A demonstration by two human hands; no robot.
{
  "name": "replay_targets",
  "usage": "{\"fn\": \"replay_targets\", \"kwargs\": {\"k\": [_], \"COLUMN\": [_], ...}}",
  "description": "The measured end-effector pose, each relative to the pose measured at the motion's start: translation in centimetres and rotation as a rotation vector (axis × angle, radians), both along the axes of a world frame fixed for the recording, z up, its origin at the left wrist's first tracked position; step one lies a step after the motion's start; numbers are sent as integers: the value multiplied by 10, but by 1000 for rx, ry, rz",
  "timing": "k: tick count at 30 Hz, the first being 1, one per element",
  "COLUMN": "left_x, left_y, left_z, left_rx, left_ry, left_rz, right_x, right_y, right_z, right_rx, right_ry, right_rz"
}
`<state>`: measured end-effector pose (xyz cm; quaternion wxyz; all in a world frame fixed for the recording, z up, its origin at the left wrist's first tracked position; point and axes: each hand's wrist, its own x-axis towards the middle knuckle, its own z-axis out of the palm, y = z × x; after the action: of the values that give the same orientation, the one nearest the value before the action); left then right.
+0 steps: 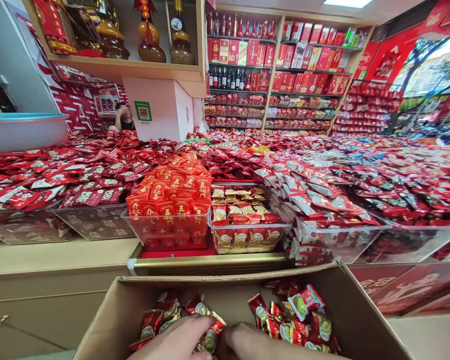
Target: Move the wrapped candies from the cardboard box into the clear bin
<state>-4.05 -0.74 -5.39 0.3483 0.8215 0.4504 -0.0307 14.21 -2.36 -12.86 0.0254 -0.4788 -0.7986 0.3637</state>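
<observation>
An open cardboard box (225,295) is right below me, with red and gold wrapped candies (298,320) in its right part and more on its left. Deep inside the box, my left hand (183,335) curls over several candies (210,341), which show between its thumb and fingers. My right hand (249,342) is close beside it, knuckles up and fingers bent downward. Its fingertips, and whatever they hold, are hidden. Just beyond the box, a clear plastic bin (251,227) holds similar red and gold candies.
An orange-red packet bin (167,235) and a bin of white-and-red packets (337,240) flank the candy bin. A gold-edged counter (213,263) borders the box's far side. Stocked shelves (272,75) stand behind; a person (124,120) is at the back left.
</observation>
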Motion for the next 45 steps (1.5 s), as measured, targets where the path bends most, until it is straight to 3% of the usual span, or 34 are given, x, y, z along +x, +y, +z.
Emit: {"fn": "replay_targets", "kwargs": {"k": [4, 7, 10, 13, 16, 22, 30, 36, 45], "left_x": [2, 8, 16, 22, 23, 24, 22, 20, 15], "left_y": [4, 7, 8, 10, 10, 6, 1, 0, 2], "left_z": [2, 13, 25, 30, 30, 33, 33, 40, 37], "left_rx": [-25, -88, -258, -396, -471, -632, -450, -497, -519], "left_ry": [-72, -265, -531, -777, -898, -1019, -953, -927, -906], "left_rz": [125, 125, 83, 198, 294, 282, 283, 235, 193], "right_x": [6, 13, 20, 22, 19, 14, 8, 7, 4], "right_y": [2, 2, 4, 6, 8, 10, 4, 7, 7], "right_z": [60, 99, 120, 121, 115, 117, 108, 109, 110], "right_rx": [252, 261, 231, 110, -74, -320, -161, -280, -356], "right_ry": [-23, 145, 338, 561, 720, 879, 887, 996, 1084], "right_rz": [106, 131, -3, -188, -317, -484, -422, -481, -480]}}
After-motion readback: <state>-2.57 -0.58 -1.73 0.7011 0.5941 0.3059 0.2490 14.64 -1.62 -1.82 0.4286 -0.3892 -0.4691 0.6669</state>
